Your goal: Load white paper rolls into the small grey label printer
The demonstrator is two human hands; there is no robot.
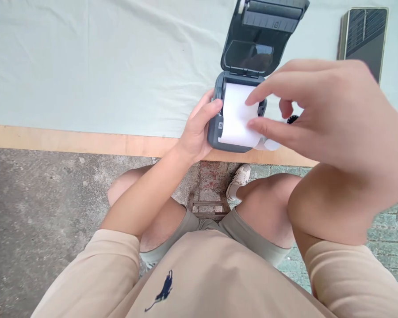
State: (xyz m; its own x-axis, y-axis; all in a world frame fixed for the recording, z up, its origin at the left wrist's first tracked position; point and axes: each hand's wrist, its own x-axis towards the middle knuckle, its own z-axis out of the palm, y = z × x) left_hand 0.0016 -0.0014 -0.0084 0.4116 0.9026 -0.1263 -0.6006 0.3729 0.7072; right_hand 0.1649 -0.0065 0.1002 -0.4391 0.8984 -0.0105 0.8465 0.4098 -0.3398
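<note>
A dark grey portable label printer (pixel 215 134) sits at the table's front edge, its lid (pixel 252 48) swung up and away from me. Inside its bay lies a white paper roll (pixel 237 115), with a loose end near the front right corner. My left hand (pixel 200 126) grips the printer's left side, thumb on the rim. Over the paper is my right hand (pixel 321 106), index finger and thumb spread apart with the tips at or just above the white surface; I cannot tell whether they touch. Part of a small black round thing (pixel 292 119) shows behind the right hand.
A pale cloth (pixel 119 66) covers the table, and its wooden edge (pixel 69 139) runs along the front. At the far right a phone (pixel 366 39) with a dark screen lies on the cloth, partly behind my right hand. My knees and a wooden stool (pixel 207 204) are below the edge.
</note>
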